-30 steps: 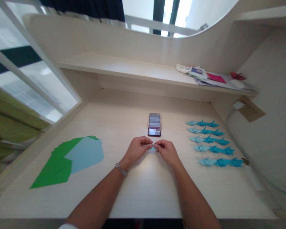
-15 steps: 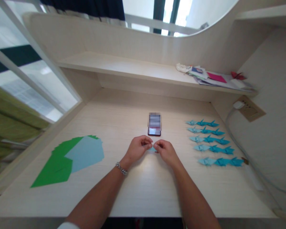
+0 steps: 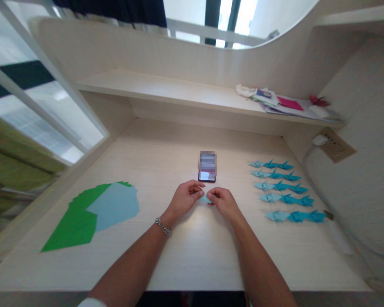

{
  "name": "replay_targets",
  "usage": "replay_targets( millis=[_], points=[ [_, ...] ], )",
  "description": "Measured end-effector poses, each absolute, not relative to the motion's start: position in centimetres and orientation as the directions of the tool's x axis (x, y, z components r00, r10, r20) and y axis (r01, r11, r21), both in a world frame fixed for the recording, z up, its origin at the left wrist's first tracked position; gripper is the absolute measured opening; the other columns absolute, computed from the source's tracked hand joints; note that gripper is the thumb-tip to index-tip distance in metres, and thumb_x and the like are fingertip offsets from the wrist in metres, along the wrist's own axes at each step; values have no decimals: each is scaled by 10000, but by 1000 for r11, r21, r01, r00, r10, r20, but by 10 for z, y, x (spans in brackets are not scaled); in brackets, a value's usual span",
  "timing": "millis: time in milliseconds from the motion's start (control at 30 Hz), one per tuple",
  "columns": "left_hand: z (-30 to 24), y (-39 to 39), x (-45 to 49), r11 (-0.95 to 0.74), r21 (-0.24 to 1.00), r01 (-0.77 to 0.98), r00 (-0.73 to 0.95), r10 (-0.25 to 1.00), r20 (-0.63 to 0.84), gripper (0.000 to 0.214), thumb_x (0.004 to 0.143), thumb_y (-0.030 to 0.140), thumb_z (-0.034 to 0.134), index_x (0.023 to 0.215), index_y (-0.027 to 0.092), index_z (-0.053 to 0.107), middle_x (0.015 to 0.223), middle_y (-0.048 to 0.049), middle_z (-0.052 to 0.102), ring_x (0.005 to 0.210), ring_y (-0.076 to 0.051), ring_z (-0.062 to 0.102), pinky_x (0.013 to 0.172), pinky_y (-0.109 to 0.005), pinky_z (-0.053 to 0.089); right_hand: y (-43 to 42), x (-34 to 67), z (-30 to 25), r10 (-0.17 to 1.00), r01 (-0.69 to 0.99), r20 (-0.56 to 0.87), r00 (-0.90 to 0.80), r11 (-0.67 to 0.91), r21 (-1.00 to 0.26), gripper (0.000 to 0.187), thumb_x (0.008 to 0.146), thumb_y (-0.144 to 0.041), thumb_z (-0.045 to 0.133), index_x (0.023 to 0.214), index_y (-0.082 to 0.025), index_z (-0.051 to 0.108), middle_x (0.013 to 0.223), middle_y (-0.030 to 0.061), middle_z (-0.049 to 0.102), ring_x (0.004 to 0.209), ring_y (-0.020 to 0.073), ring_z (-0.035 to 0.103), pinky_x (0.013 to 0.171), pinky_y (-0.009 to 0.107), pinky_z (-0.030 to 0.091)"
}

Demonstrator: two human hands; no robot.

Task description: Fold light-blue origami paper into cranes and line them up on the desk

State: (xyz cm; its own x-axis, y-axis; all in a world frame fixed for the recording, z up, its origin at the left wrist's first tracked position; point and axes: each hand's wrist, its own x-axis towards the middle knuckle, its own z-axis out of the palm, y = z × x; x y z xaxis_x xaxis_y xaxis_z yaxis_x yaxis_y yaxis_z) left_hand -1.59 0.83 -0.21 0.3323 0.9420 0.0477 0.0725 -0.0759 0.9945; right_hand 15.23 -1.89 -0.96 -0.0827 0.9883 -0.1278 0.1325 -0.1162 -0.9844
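Observation:
Between my hands, at the middle of the desk, is a small light-blue piece of folded paper [image 3: 205, 198], mostly covered by my fingers. My left hand [image 3: 187, 197] has its thumb at the paper's left edge, with the index finger raised a little above. My right hand [image 3: 223, 202] pinches the paper's right side between thumb and bent fingers. Just beyond them lies a phone [image 3: 207, 176], its screen lit and partly blurred out. On the right, several rows of blue paper cranes [image 3: 280, 186] stand in shades from pale to deeper blue.
Fanned green paper sheets [image 3: 73, 221] and light-blue sheets [image 3: 118, 207] lie at the left. A shelf [image 3: 179, 91] crosses the back, bearing papers and a pink sheet [image 3: 290, 103]. A charger cable [image 3: 320, 196] runs down the right wall from a socket [image 3: 334, 145].
My left index finger has lifted slightly away from the paper, and a little more of the light blue shows. My right hand stays almost where it was.

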Motion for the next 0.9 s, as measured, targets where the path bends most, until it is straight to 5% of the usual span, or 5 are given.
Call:
replay_targets(
  millis=[300, 500, 600, 733, 900],
  points=[
    [0, 5, -16, -132, 978, 158, 302, 950, 80, 254, 741, 222, 632, 989, 166, 632, 771, -38, 684, 722, -157, 643, 685, -269, 491, -23, 157, 0, 996, 366, 9, -92, 42, -930, 149, 767, -304, 582, 747, -178, 660, 711, 14, 648, 678, 151, 570, 635, 256, 433],
    [2, 7, -14, -76, 996, 45, 232, 971, 64, 352, 733, 302, 667, 1042, 147, 605, 836, -68, 695, 761, -172, 655, 711, -291, 510, -20, 151, -4, 997, 264, 58, 49, 44, -964, 118, 719, -279, 630, 765, -176, 666, 718, 26, 663, 668, 161, 584, 653, 283, 454],
    [-1, 9, -11, -34, 999, -37, 119, 992, 38, 351, 686, 338, 713, 949, 135, 602, 847, -74, 693, 759, -171, 655, 719, -301, 522, -16, 150, -8, 981, 71, 17, 193, 4, -997, 169, 697, -298, 656, 804, -168, 650, 720, 28, 652, 644, 158, 582, 625, 289, 477],
    [-5, 4, -4, -31, 999, -9, 193, 981, 32, 272, 658, 327, 740, 815, 133, 634, 826, -71, 697, 763, -169, 652, 751, -301, 518, -16, 144, -8, 962, -125, -24, 274, 11, -992, 214, 693, -308, 672, 848, -166, 632, 752, 37, 658, 667, 163, 603, 610, 294, 503],
    [-5, -1, 0, -58, 998, 40, 172, 984, 50, 236, 689, 338, 709, 812, 140, 675, 845, -74, 707, 771, -177, 652, 739, -300, 515, -21, 135, -5, 952, -61, 35, 305, 56, -997, 196, 710, -295, 668, 847, -156, 650, 780, 56, 682, 705, 174, 617, 658, 305, 503]
  ],
)
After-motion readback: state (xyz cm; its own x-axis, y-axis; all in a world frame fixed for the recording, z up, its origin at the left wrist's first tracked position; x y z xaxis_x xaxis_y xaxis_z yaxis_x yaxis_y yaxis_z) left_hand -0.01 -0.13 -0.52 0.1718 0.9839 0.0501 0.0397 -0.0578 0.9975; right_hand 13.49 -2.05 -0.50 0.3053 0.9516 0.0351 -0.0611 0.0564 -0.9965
